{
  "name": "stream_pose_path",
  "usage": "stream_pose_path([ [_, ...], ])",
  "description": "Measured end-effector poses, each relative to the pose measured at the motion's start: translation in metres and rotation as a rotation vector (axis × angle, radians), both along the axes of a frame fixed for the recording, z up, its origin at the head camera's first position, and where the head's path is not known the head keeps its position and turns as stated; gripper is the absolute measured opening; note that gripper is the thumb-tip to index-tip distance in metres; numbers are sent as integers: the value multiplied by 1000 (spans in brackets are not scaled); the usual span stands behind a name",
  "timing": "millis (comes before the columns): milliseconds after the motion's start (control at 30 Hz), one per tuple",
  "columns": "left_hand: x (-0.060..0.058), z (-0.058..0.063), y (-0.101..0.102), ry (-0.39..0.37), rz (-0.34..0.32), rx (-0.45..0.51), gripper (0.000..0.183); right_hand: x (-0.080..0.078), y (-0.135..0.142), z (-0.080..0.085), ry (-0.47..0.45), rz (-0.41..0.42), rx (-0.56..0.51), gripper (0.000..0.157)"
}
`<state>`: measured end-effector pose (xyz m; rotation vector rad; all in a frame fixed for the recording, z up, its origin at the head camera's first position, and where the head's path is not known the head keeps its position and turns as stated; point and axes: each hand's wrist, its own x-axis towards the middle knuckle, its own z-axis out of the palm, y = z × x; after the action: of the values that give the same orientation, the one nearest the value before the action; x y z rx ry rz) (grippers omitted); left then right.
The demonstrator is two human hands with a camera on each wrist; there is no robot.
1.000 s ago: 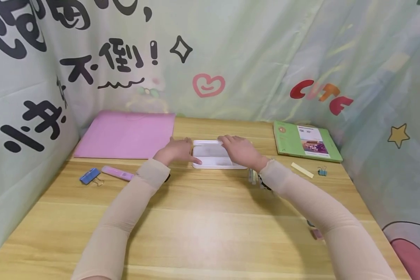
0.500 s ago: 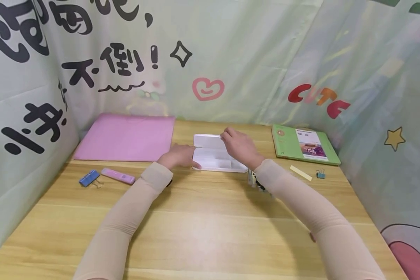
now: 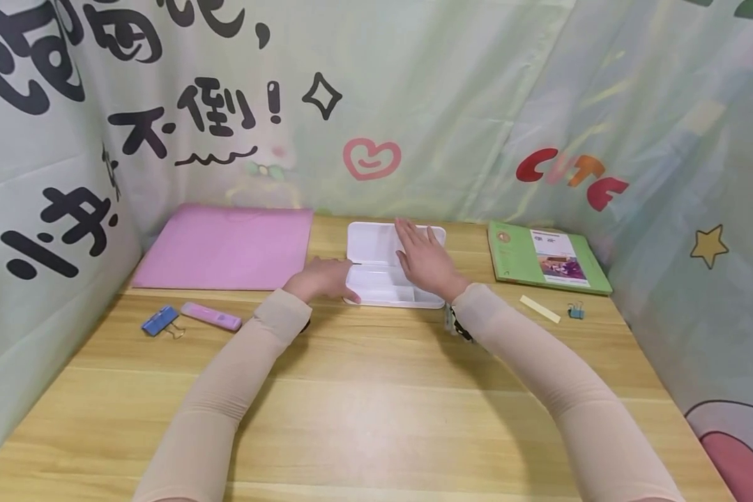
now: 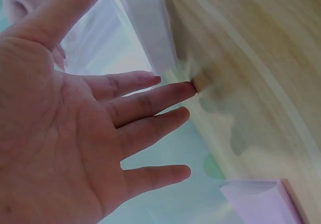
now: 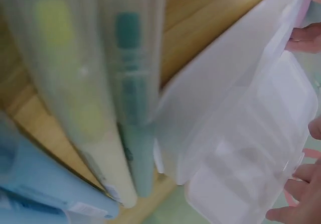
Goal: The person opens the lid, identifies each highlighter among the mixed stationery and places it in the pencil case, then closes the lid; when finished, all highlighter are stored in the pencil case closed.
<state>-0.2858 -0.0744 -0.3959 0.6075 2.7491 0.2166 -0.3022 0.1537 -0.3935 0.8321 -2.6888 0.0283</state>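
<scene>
We see the left hand (image 3: 323, 279) splayed, touching the white case (image 3: 376, 280)! Straight-fingered, the right hand (image 3: 427, 261) meets the lid (image 3: 371, 244) beneath.

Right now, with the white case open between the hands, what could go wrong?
The lid of the white case might swing shut if the right hand lifts away. The case might slide, since the left hand keeps its fingers outstretched rather than curled around it. The pens by the case are close to the right sleeve, so pulling back could knock them.
</scene>
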Motion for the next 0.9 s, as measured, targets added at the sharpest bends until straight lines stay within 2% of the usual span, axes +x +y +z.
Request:
stream_pose_path([
  [167,-1,1,0,-6,1,7,82,-5,2,-4,-90,-1,26,61],
  [333,0,3,1,-12,5,3,80,-3,8,0,-137,66,-47,59],
  [433,1,5,0,-23,15,11,82,4,15,7,-120,105,-86,57],
  [500,2,5,1,-26,18,20,82,10,22,11,-83,99,-113,54],
  [633,2,4,-1,-37,21,28,84,25,37,15,-19,-10,-139,34],
  [733,2,3,-1,-43,24,26,85,38,46,15,-85,-138,-99,15],
  [800,2,3,-1,-44,28,25,85,46,52,15,-182,-210,-35,18],
  [900,2,2,0,-40,23,25,85,56,59,13,-313,-293,78,34],
])
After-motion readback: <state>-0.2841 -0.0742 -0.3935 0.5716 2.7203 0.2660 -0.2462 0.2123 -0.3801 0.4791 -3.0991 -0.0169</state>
